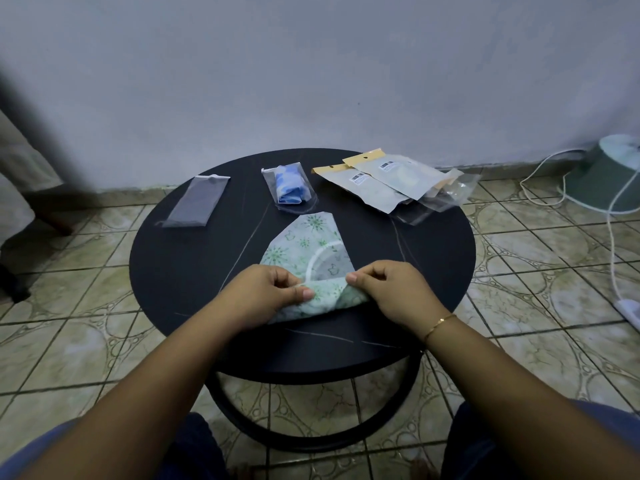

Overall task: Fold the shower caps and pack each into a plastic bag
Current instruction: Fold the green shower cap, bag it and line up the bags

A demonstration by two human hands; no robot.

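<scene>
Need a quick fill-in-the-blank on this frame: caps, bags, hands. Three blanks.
1. Both hands pinch the near edge of the ____-patterned shower cap.
2. The blue shower cap already sits inside a clear ____.
3. The empty plastic bag lies on the round ____ table.

Missing: green; plastic bag; black

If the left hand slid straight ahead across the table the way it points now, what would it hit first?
Likely the right hand: the left hand points rightward along the green shower cap's rolled near edge, which both pinch. Depth is unclear, but only a small gap of cap separates them.
</scene>
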